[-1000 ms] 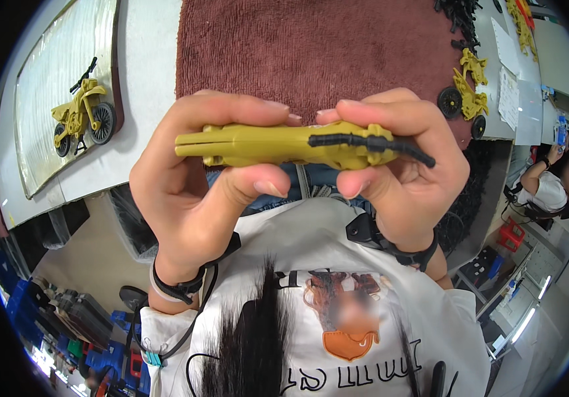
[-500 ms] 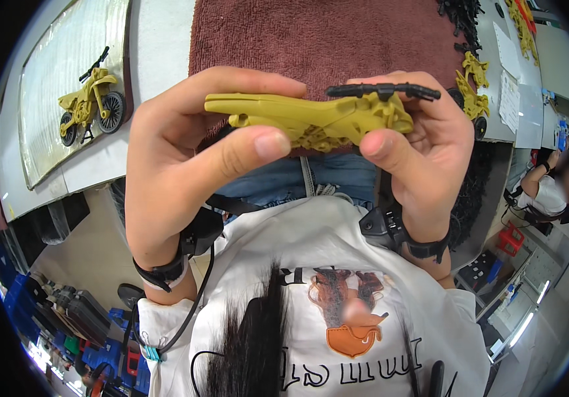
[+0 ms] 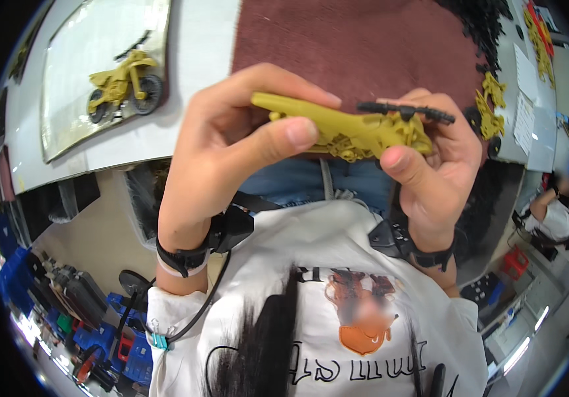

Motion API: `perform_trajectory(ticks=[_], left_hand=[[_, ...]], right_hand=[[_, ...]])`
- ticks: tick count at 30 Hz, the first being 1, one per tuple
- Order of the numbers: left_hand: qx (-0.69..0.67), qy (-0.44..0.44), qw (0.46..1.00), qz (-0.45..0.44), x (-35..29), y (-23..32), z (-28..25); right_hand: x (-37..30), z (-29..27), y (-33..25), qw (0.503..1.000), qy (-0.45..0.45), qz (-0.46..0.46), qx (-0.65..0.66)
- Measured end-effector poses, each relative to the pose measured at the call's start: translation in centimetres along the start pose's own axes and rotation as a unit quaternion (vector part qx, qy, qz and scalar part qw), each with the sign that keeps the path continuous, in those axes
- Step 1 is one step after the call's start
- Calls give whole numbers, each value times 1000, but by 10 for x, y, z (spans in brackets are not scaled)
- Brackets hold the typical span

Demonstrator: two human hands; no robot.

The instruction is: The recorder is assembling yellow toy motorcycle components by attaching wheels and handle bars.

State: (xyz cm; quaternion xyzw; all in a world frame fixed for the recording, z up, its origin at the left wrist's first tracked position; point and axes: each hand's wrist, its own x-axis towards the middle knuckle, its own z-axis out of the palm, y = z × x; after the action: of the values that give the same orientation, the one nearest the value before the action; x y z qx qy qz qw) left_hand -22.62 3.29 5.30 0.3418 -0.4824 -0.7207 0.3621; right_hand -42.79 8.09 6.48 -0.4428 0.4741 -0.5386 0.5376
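Both hands hold a toy motorcycle (image 3: 347,129) in the air, its olive-yellow body lying lengthwise between them. My left hand (image 3: 241,132) pinches the tail end between thumb and fingers. The front end, by the black handlebar (image 3: 406,112), is gripped by my right hand (image 3: 440,159), its thumb on the near side and its fingers behind. The toy's underside and wheels are mostly hidden. On a clear-covered board at the left lies a finished-looking toy motorcycle (image 3: 125,86) of the same colour, with black wheels and handlebar.
A dark red towel (image 3: 350,49) covers the worktable beyond my hands. Black small parts (image 3: 483,26) pile along its right edge, near more yellow motorcycle bodies (image 3: 490,106). A white sheet of paper (image 3: 524,119) lies farther right. Another person (image 3: 552,212) sits at the far right.
The whole scene has shifted rightward in view as the head turned. The toy has tilted, its front end now lower than its tail. Both hands keep their hold.
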Motion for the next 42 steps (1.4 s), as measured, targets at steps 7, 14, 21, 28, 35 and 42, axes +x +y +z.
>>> perform_trajectory(ticks=[7,14,21,28,35,42], left_hand=[[315,-84,945,22,-2,31,-15],[356,186,905,138,-14,84,-129],[492,203,845,-49,-64,114,-253],[441,236,864,-54,-61,98,-241],[436,217,870,77,-1,91,-247],[581,37,809,-83,41,85,-199]], right_hand=[[12,11,-7,968,-123,-47,-215],[16,-14,-12,970,-13,-129,-208],[7,-29,-4,981,43,-87,-165],[14,-20,-5,981,7,-81,-179],[14,-22,-1,974,-6,-81,-212],[8,-25,-8,956,-12,-79,-284]])
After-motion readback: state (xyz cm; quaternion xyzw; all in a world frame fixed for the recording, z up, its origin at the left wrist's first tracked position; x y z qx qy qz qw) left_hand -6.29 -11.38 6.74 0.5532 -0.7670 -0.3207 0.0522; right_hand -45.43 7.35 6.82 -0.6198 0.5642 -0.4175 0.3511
